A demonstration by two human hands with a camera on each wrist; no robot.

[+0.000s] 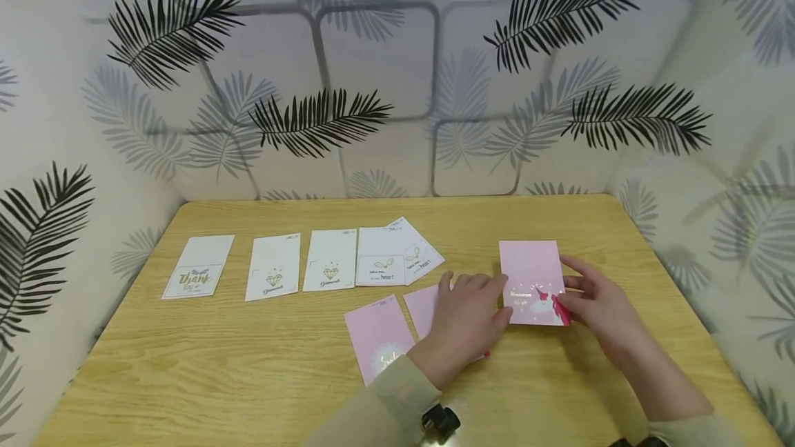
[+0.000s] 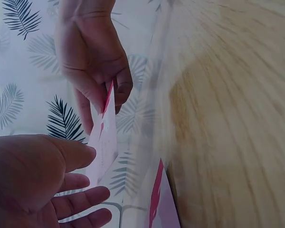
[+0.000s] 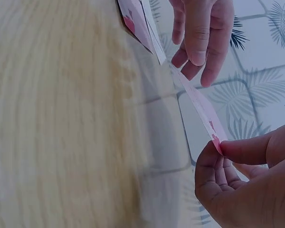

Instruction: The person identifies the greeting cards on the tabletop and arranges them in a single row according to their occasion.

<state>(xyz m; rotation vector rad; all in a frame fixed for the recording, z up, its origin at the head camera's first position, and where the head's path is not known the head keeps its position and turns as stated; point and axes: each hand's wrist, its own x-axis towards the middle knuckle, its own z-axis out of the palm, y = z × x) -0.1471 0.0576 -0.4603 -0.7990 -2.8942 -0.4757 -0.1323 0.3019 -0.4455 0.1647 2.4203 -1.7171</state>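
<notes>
A pink unicorn card [image 1: 531, 274] is held raised at the right of the table, pinched at its right edge between the thumb and fingers of my right hand [image 1: 599, 305]. My left hand [image 1: 462, 316] is at the card's left edge, fingers relaxed and apart; the left wrist view shows its thumb [image 2: 78, 154] beside the card [image 2: 104, 137]. In the right wrist view the right thumb and fingers pinch the card's lower end [image 3: 213, 128]. Under my left hand lies another pink card [image 1: 420, 305], mostly hidden, beside a pink card with a pale round print [image 1: 375, 330].
Along the back of the wooden table [image 1: 217, 364] lie a white "Thank you" card [image 1: 201, 257], two white diamond cards [image 1: 273, 261], [image 1: 329, 254] and two overlapping white "heart" cards [image 1: 380, 247]. A leaf-patterned cloth [image 1: 385, 164] stands behind the table.
</notes>
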